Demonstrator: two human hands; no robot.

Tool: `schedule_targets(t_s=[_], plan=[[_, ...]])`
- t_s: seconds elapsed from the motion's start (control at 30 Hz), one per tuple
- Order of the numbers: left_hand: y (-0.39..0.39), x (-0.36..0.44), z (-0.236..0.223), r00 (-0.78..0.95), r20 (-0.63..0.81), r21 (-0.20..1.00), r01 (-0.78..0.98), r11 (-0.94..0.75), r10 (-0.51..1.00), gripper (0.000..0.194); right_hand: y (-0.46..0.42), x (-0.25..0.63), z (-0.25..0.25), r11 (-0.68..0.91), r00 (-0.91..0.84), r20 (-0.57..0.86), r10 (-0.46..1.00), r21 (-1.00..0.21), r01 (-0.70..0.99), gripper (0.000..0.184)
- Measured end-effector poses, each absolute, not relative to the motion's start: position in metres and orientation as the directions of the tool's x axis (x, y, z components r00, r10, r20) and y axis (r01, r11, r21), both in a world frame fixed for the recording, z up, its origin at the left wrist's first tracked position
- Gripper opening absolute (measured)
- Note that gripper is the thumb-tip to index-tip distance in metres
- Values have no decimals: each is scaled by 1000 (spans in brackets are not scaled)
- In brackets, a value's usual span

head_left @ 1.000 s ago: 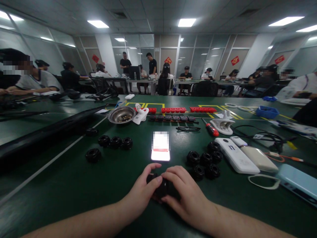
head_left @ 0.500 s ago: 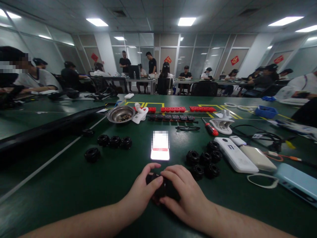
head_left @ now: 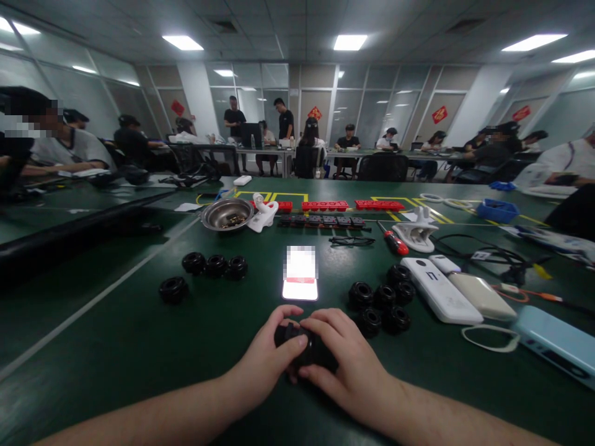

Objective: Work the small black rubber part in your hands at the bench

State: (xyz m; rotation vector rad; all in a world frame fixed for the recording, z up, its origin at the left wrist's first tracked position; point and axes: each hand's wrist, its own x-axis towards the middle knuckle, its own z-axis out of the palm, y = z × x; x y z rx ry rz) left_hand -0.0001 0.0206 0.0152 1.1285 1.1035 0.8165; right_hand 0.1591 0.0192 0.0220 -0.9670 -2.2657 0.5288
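Note:
My left hand [head_left: 274, 350] and my right hand [head_left: 346, 353] close around a black round part [head_left: 304, 341] at the front middle of the table. The left thumb presses on its side, while the right fingers wrap over the opposite side. Much of the part is hidden by the fingers. To the right lies a cluster of similar glossy black ring-shaped parts [head_left: 385, 296]. More of them stand on the left in a row [head_left: 216, 265], with a single one [head_left: 173, 289] nearer me. A lit phone [head_left: 300, 289] lies just beyond my hands.
Farther back are a metal bowl [head_left: 209, 214] with small brass-coloured pieces, red strips [head_left: 325, 205], a dark strip [head_left: 323, 221] and a screwdriver [head_left: 398, 243]. Power banks [head_left: 441, 294] and cables fill the right. A long black object [head_left: 69, 238] lies left. People sit around.
My hands stay nearly in place, and the held part looks slightly turned. At the left, the long black object has shifted, and a small dark item near its edge no longer shows there.

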Motion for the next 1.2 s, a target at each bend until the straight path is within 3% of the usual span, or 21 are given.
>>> schedule_targets(t_s=[0.33, 0.73, 0.87, 1.03, 1.2], plan=[[20, -4, 9, 290, -166, 984, -16, 179, 942, 38, 22, 158, 24, 627, -590, 289, 754, -583, 516, 41], [20, 0, 10, 296, -223, 968, -49, 247, 929, 40, 21, 158, 21, 630, -582, 314, 750, -609, 482, 46], [20, 1, 13, 277, -262, 963, 20, 268, 924, 36, 22, 158, 20, 642, -581, 331, 744, -594, 484, 42], [19, -2, 13, 268, -197, 980, 17, 200, 943, 34, 22, 159, 22, 648, -579, 340, 741, -587, 485, 57], [19, -3, 11, 250, -167, 986, 59, 157, 954, 37, 22, 159, 21, 675, -579, 379, 722, -569, 469, 38]])
